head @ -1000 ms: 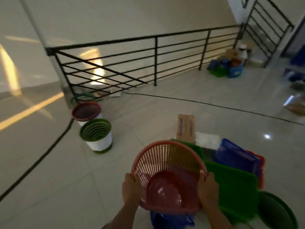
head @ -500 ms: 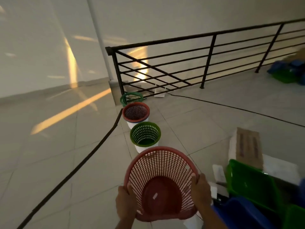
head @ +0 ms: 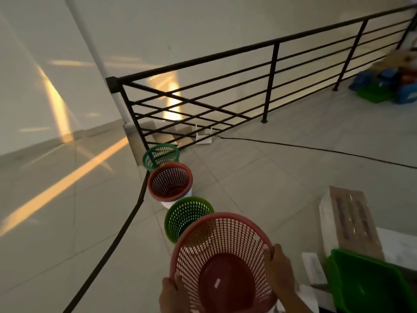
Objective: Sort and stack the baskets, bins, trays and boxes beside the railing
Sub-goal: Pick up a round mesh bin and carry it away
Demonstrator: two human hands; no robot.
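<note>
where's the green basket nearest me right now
In the head view, the light green basket stands on the floor at lower centre, just beyond the pink basket held in both hands, with the red basket next behind it toward the railing.

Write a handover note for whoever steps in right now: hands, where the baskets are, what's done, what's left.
Left hand and right hand each have a grip on the rim of the pink mesh basket, held tilted in the air.
On the floor, in a row running toward the railing: green basket, red basket, teal basket.
Green bin sits at lower right; more bins lie far right, by the railing.
Done: three baskets lined up.
Left: place the pink one, probably at the near end, then sort the bins.
</note>
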